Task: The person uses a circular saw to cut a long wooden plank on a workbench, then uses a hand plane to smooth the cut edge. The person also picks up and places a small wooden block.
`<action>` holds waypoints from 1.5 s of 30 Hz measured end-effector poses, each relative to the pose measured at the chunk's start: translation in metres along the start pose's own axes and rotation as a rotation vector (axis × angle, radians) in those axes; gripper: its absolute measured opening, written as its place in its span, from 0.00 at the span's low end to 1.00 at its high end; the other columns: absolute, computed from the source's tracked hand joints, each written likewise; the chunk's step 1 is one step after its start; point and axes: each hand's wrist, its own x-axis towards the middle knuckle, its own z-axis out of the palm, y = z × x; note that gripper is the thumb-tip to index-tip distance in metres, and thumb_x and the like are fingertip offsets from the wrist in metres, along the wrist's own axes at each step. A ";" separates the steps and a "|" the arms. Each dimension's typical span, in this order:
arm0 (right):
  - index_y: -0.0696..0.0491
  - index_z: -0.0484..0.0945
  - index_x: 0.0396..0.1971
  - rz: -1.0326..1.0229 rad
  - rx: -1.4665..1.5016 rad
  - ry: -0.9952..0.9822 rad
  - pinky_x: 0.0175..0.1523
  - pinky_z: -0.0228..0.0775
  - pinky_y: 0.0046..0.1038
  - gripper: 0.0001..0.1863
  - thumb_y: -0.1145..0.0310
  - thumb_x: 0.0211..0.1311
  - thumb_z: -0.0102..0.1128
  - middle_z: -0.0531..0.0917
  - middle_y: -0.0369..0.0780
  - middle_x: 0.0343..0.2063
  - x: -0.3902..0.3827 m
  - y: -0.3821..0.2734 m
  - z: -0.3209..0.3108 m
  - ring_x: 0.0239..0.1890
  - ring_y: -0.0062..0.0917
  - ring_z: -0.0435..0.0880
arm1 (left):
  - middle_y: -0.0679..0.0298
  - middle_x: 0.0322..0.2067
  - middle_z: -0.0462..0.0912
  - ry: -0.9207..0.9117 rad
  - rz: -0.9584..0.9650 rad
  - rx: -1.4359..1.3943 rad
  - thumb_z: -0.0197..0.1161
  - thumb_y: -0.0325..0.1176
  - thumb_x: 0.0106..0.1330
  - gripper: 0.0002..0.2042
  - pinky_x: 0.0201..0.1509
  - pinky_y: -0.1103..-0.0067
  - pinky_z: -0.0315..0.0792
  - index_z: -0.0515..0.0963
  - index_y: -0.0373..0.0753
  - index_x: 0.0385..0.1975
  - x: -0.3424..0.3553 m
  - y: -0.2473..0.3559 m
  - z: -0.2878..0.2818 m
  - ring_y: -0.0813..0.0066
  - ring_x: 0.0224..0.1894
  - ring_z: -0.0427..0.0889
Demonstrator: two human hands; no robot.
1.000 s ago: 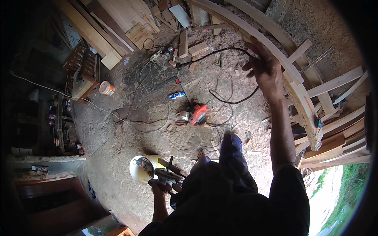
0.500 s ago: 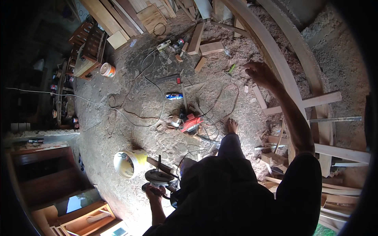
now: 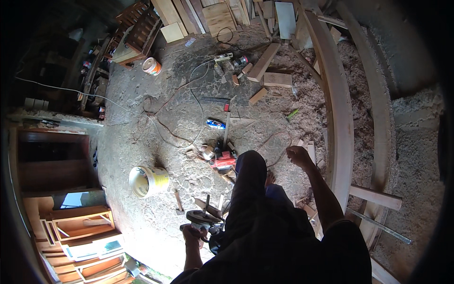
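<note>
My left hand is wrapped round the handle of a dark circular saw, held low beside my left leg. The saw's round guard shows, while my clothing hides part of its body. My right hand hangs in the air over the floor, fingers curled in, with nothing visible in them. Beyond my raised knee lies a red power tool with its cord. A hammer stands or lies left of the saw, near a white and yellow bucket.
Long timber beams run along the right side. Wood blocks, a blue package, a green object and loose cords litter the floor ahead. A small bucket stands far left; wooden frames are at lower left.
My view has turned and a knee has come up in front of the red power tool. My right hand has come lower and nearer, its fingers more curled. The saw stays in my left hand.
</note>
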 end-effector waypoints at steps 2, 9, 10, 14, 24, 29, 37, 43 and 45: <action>0.59 0.83 0.48 -0.021 -0.037 -0.029 0.32 0.76 0.26 0.19 0.60 0.67 0.60 0.87 0.41 0.29 0.020 -0.010 -0.011 0.25 0.21 0.84 | 0.73 0.08 0.61 -0.013 -0.079 -0.122 0.54 0.36 0.58 0.15 0.29 0.63 0.75 0.60 0.52 0.11 0.005 -0.022 0.010 0.74 0.10 0.61; 0.60 0.83 0.47 -0.044 -0.197 -0.183 0.31 0.75 0.24 0.21 0.56 0.70 0.56 0.85 0.38 0.28 0.118 -0.055 -0.028 0.24 0.19 0.82 | 0.76 0.09 0.62 -0.042 -0.107 -0.285 0.57 0.39 0.60 0.17 0.33 0.60 0.74 0.62 0.55 0.10 0.046 -0.087 0.055 0.75 0.12 0.63; 0.59 0.83 0.47 -0.029 -0.213 -0.200 0.32 0.75 0.26 0.20 0.57 0.69 0.56 0.85 0.39 0.28 0.137 -0.062 -0.027 0.24 0.20 0.82 | 0.76 0.10 0.63 -0.001 -0.145 -0.336 0.57 0.39 0.60 0.16 0.36 0.58 0.75 0.63 0.55 0.11 0.051 -0.094 0.063 0.75 0.14 0.65; 0.58 0.83 0.48 -0.048 -0.377 -0.328 0.33 0.75 0.27 0.19 0.59 0.68 0.56 0.86 0.40 0.28 0.230 -0.087 -0.004 0.26 0.22 0.83 | 0.74 0.12 0.67 0.073 -0.124 -0.453 0.58 0.39 0.63 0.13 0.19 0.72 0.67 0.67 0.53 0.16 0.068 -0.117 0.111 0.76 0.13 0.66; 0.58 0.83 0.49 -0.295 -0.900 -0.782 0.45 0.77 0.31 0.18 0.62 0.67 0.58 0.88 0.43 0.34 0.375 -0.143 0.093 0.37 0.31 0.87 | 0.73 0.14 0.69 0.195 -0.221 -0.729 0.58 0.39 0.61 0.07 0.26 0.73 0.75 0.73 0.50 0.22 0.033 -0.118 0.240 0.77 0.17 0.71; 0.58 0.83 0.47 -0.485 -1.007 -1.136 0.49 0.78 0.32 0.15 0.67 0.67 0.55 0.88 0.48 0.39 0.398 -0.051 0.209 0.43 0.36 0.88 | 0.73 0.11 0.65 0.377 -0.096 -0.413 0.55 0.35 0.59 0.12 0.18 0.80 0.65 0.65 0.48 0.13 0.011 -0.138 0.291 0.80 0.13 0.68; 0.50 0.82 0.54 -0.402 -1.104 -1.631 0.60 0.72 0.40 0.22 0.65 0.61 0.55 0.77 0.46 0.61 0.376 0.174 0.381 0.59 0.47 0.77 | 0.68 0.15 0.74 0.630 -0.170 -0.059 0.65 0.30 0.56 0.10 0.22 0.80 0.69 0.72 0.40 0.16 0.001 -0.158 0.348 0.80 0.18 0.75; 0.48 0.67 0.71 0.073 -0.873 -1.262 0.57 0.71 0.30 0.35 0.60 0.63 0.62 0.83 0.51 0.51 0.353 0.236 0.430 0.51 0.35 0.82 | 0.68 0.15 0.73 0.657 -0.424 -0.576 0.52 0.41 0.62 0.13 0.19 0.79 0.68 0.74 0.40 0.19 0.012 -0.165 0.352 0.76 0.16 0.72; 0.60 0.73 0.64 0.437 -0.490 -1.089 0.58 0.70 0.25 0.27 0.69 0.65 0.60 0.83 0.41 0.52 0.352 0.224 0.430 0.52 0.25 0.81 | 0.67 0.20 0.76 0.628 -0.451 -0.857 0.50 0.43 0.63 0.14 0.17 0.80 0.68 0.75 0.41 0.22 0.008 -0.181 0.348 0.75 0.18 0.75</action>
